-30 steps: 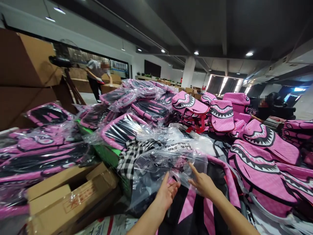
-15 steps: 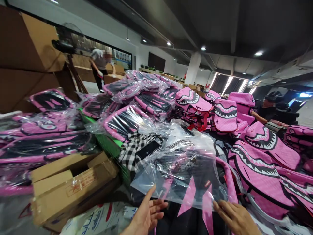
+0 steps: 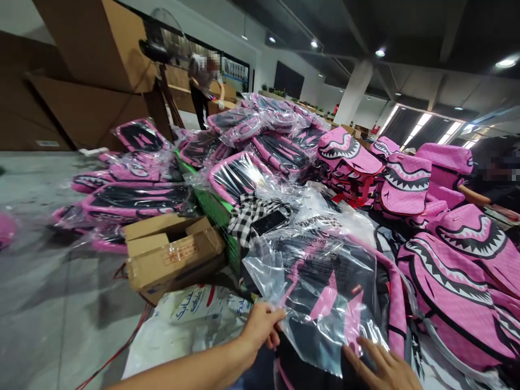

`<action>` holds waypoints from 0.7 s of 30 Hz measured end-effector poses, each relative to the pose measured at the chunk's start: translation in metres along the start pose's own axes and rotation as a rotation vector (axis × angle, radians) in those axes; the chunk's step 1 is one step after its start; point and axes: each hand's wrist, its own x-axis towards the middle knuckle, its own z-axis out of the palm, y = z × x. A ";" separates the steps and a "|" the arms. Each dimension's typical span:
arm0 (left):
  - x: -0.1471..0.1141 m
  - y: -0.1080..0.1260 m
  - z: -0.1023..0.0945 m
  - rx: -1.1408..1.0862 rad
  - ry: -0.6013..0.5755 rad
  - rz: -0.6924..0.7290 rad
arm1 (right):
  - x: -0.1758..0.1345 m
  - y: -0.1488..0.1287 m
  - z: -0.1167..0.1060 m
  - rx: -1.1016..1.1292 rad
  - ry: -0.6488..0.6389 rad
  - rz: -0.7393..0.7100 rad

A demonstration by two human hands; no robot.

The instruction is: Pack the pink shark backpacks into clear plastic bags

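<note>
A pink and black backpack (image 3: 396, 303) lies in front of me, its black back side up. A clear plastic bag (image 3: 300, 341) with dark print covers much of it. My left hand (image 3: 262, 325) is closed, pinching the bag's near left edge between thumb and fingers. At the bag's near right edge, my right hand (image 3: 382, 365) has its thumb and forefinger on the film; part of this hand is cut off by the frame. Just beyond the bag lie a black phone (image 3: 268, 222) and a black-and-white checked cloth (image 3: 244, 219).
An open cardboard box (image 3: 174, 260) stands at left, beside a green crate (image 3: 227, 230). Bagged backpacks (image 3: 138, 197) are heaped behind it. Unbagged pink backpacks (image 3: 450, 303) with shark-mouth prints pile up at right. One person (image 3: 201, 81) stands far back; another person's arm (image 3: 475, 195) shows at right.
My left hand has gone from open beside the bag's edge to pinching it. The bag's film now reaches lower over the backpack. The view has swung left.
</note>
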 end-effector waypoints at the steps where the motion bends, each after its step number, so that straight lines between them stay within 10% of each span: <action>1: -0.002 -0.003 0.000 -0.045 0.002 0.034 | 0.009 0.001 -0.007 0.025 0.004 0.004; 6: -0.021 0.002 0.007 -0.272 -0.012 0.111 | 0.073 -0.015 -0.030 0.564 -0.072 0.042; 11: -0.033 0.017 0.018 -0.344 -0.050 0.172 | 0.130 -0.052 -0.019 0.919 -0.120 0.425; 21: -0.038 0.017 0.016 -0.345 -0.109 0.232 | 0.140 -0.065 0.000 1.241 0.106 0.686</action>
